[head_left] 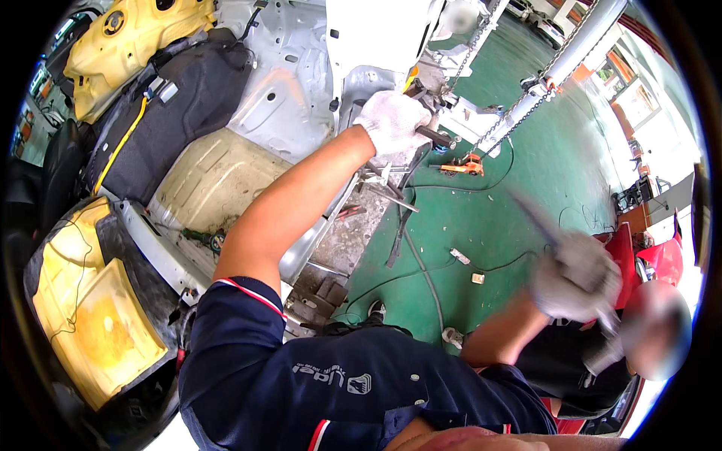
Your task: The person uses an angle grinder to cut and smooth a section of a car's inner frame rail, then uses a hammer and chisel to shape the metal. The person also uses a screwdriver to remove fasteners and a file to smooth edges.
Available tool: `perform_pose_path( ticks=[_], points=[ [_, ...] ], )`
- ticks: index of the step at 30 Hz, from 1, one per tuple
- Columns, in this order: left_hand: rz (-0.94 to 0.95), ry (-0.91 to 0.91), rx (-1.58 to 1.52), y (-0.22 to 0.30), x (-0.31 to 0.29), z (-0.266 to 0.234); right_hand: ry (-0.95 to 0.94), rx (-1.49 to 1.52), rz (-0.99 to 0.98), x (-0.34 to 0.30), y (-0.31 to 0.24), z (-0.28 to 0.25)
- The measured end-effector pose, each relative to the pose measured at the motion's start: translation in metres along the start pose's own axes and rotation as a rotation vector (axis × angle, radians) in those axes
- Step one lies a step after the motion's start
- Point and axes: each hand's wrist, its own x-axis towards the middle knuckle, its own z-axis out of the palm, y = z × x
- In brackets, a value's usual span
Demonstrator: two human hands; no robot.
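Note:
My left hand, in a white knit glove, reaches out to the edge of the stripped car body. Its fingers are closed around a dark metal bar, whose thick end sticks out to the right. My right hand, in a greyish glove, is raised at the right and smeared by motion. It is closed on what looks like a hammer, with a blurred grey end below the fist and a blurred narrow part above it. Beyond my left hand stands a white body panel.
A person in black is close behind my right arm. Cables trail over the green floor. An orange tool lies by the chained metal post. Yellow-and-black padding lies at the left, near the beige car floor.

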Motion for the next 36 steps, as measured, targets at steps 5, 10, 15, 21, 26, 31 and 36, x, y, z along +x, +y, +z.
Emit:
perform_pose_path(
  ticks=[5,10,15,21,26,31,36],
  points=[
    [-0.028,-0.265,0.056,0.024,0.001,-0.008,-0.049,-0.19,1.12,-0.105,0.07,0.024],
    [-0.012,-0.07,0.022,0.015,-0.001,0.004,0.053,-0.317,0.773,-0.063,0.02,-0.006],
    [-0.001,-0.086,0.024,-0.002,-0.004,0.0,-0.102,0.073,0.303,0.012,-0.034,-0.036],
    [-0.017,-0.142,-0.017,-0.006,-0.005,0.001,0.019,0.087,-0.175,0.029,-0.032,-0.012],
    [0.019,-0.132,-0.045,0.01,0.0,-0.003,-0.122,-0.076,1.111,-0.081,0.082,0.036],
    [0.081,-0.068,0.001,0.02,-0.01,0.01,0.118,-0.272,0.851,-0.073,0.044,-0.008],
    [-0.053,-0.081,0.067,0.012,0.003,0.003,0.2,-0.151,0.815,-0.078,0.027,-0.04]
  ],
)
